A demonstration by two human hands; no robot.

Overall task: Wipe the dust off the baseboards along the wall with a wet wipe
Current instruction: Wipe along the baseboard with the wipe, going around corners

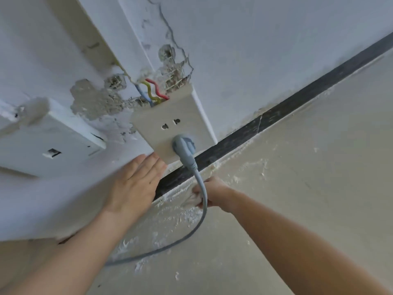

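Note:
A dark baseboard [282, 109] runs diagonally along the foot of the white wall, from lower left to upper right. My left hand [136, 184] lies flat against the wall with straight fingers, just left of the socket and above the baseboard. My right hand [212, 193] grips a crumpled white wet wipe [192, 199] low on the floor beside the baseboard's lower stretch. A grey cable partly crosses in front of that hand and the wipe.
A loose beige socket plate [170, 124] hangs off the broken wall with blue, yellow and red wires [151, 90] exposed. A grey plug [185, 147] sits in it; its cable [197, 222] loops over the floor. White plaster dust [185, 218] litters the floor. A white box [49, 143] is mounted at left.

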